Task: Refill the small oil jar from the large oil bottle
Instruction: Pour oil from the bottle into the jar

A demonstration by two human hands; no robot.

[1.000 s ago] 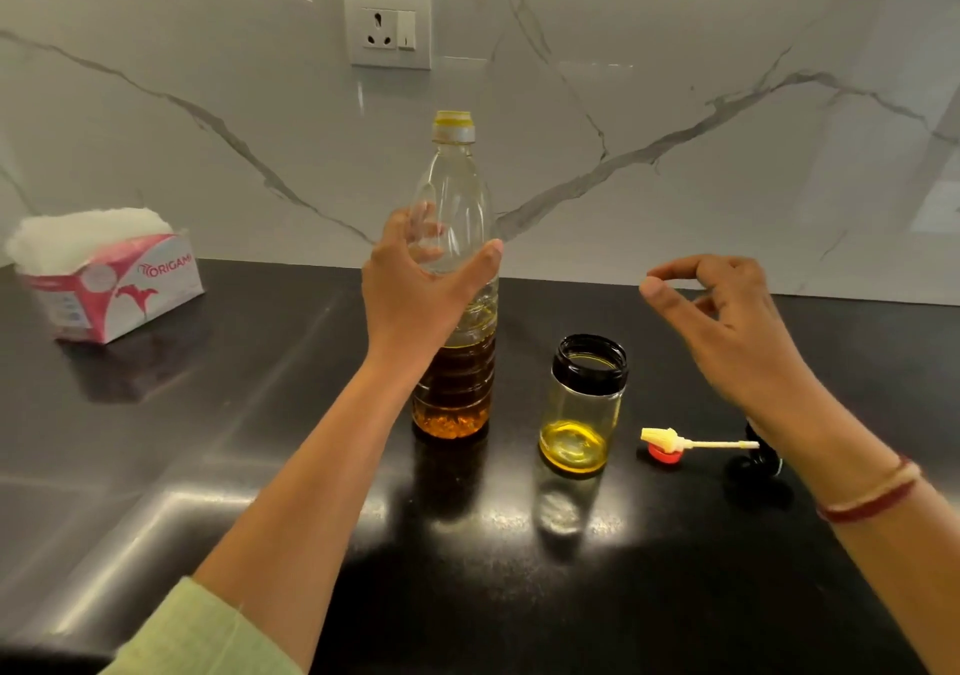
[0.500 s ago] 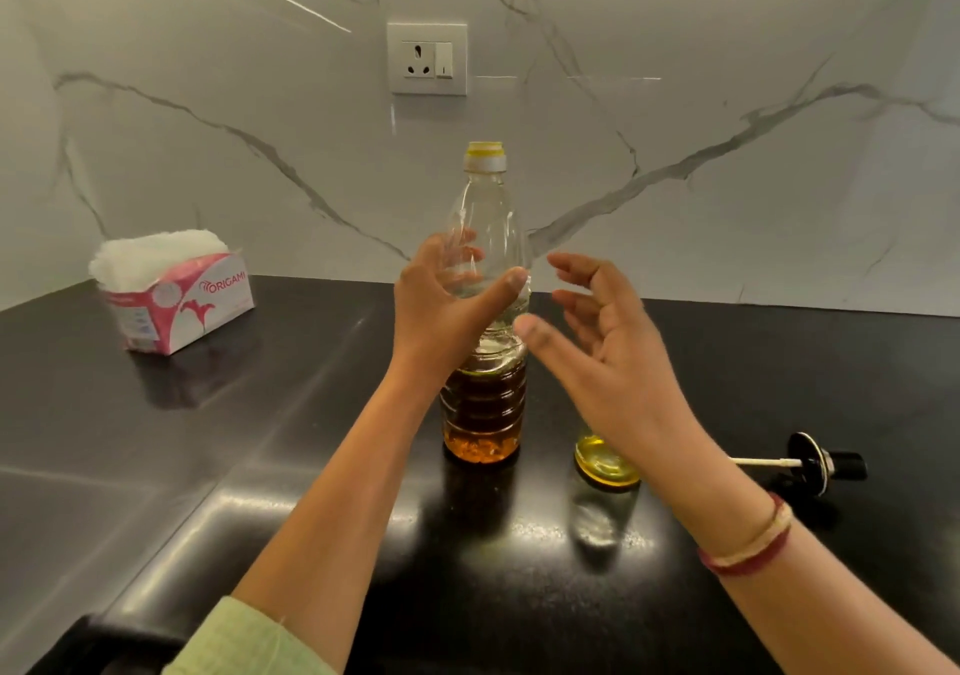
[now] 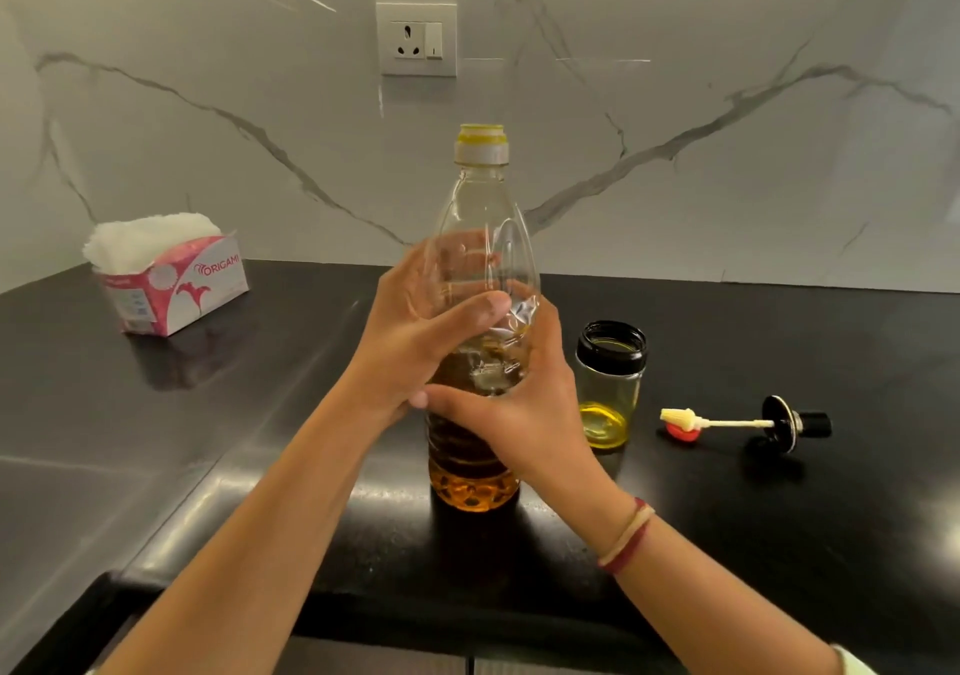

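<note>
**Surface:** glossy black counter [image 3: 156,440] with a marble-veined wall [image 3: 753,196] behind it carrying one socket [image 3: 418,40]. A tissue box [image 3: 176,289] sits back left.

**Large oil bottle** [image 3: 480,196]: upright mid-counter, yellow cap [image 3: 480,141] on, dark oil low down.

**Left hand** [image 3: 410,341]: fingers curl round the bottle's shoulder.

**Right hand** [image 3: 519,414]: wraps the bottle lower down.

**Small oil jar** [image 3: 610,388]: open, just right of the bottle.

**Brush lid** [image 3: 748,422]: lies on its side beyond the jar.

**Hidden:** the hands cover the bottle's waist. Its base appears to rest on the counter.

**Edges:** the counter's front edge runs below the arms. An open stretch lies between box and bottle.
</note>
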